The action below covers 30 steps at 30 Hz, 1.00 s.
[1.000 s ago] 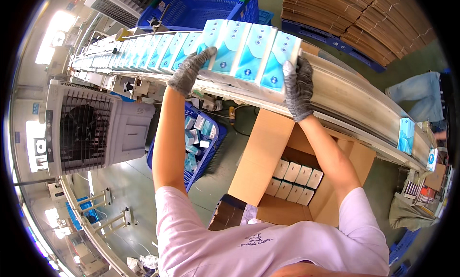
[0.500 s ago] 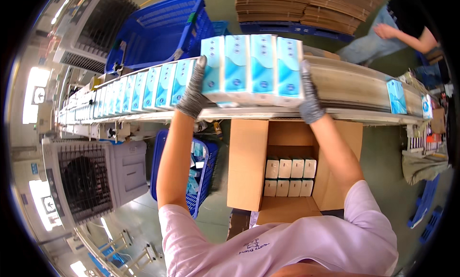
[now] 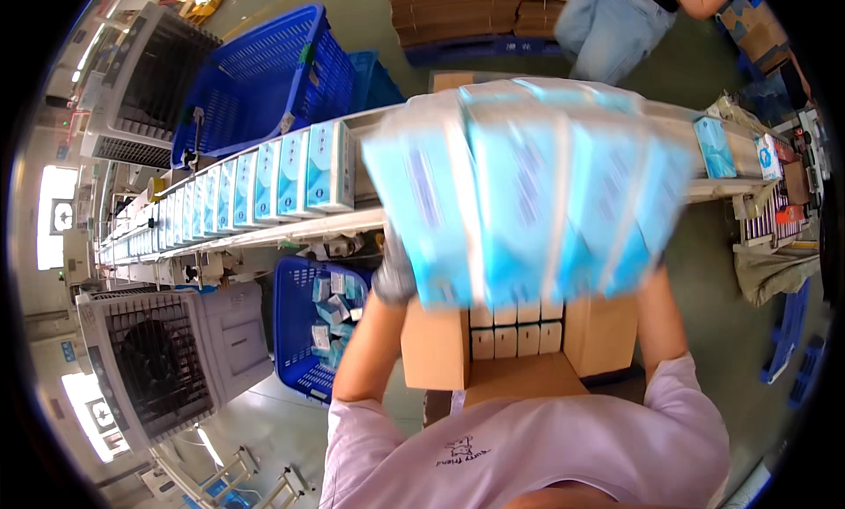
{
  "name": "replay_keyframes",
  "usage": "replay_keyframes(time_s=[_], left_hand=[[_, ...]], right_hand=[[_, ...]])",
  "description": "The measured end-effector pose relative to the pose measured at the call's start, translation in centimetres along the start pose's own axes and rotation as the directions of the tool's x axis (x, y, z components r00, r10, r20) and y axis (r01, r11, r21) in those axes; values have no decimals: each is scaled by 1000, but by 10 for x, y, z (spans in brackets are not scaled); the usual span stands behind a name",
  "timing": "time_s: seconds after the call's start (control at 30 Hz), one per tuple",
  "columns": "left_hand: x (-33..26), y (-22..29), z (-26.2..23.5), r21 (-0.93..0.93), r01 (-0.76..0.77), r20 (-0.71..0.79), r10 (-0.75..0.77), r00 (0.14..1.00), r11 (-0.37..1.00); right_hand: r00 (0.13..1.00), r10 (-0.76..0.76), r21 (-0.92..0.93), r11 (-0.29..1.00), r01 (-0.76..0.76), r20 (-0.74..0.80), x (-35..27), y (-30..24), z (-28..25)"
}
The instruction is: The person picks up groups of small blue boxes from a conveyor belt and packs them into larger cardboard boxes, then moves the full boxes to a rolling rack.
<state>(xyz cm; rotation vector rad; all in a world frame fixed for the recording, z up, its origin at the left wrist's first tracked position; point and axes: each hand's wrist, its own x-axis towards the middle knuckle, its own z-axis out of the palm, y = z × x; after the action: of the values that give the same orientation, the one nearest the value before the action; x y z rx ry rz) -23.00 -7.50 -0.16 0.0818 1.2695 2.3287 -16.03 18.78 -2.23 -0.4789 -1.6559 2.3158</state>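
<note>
I hold a row of several blue-and-white boxes [image 3: 528,201] lifted off the conveyor and close to the camera, blurred by motion. My left hand [image 3: 393,276], in a grey glove, presses against the row's left end. My right hand is hidden behind the row's right end; only its forearm [image 3: 662,320] shows. Directly beneath the row stands an open cardboard carton [image 3: 436,346] with a layer of white box ends [image 3: 515,328] inside.
A conveyor [image 3: 370,218] carries a long line of the same boxes [image 3: 264,183] off to the left and single boxes [image 3: 715,148] at right. A blue basket [image 3: 304,333] sits under it, an air cooler [image 3: 167,359] at left, a blue crate [image 3: 255,77] behind. Another person [image 3: 616,20] stands by flat cardboard stacks [image 3: 458,11].
The clamped row of boxes has risen off the conveyor and come toward me, over the open carton. My view has tilted further down.
</note>
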Motion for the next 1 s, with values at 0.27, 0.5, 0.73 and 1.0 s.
replay_keyframes(time_s=[0.27, 0.5, 0.73, 1.0], left_hand=[[-81, -174, -56, -441, 559, -29, -633, 773, 702], [-35, -302, -95, 606, 488, -563, -94, 821, 628], [-29, -315, -108, 793, -190, -159, -498, 852, -578], [-53, -116, -65, 540, -146, 389, -92, 917, 829]], right_hand=[[666, 725, 182, 689, -702, -176, -126, 144, -78], [709, 213, -527, 536, -660, -672, -63, 266, -88], [911, 409, -982, -186, 16, -63, -125, 236, -50], [845, 40, -666, 635, 390, 533, -86, 65, 36]])
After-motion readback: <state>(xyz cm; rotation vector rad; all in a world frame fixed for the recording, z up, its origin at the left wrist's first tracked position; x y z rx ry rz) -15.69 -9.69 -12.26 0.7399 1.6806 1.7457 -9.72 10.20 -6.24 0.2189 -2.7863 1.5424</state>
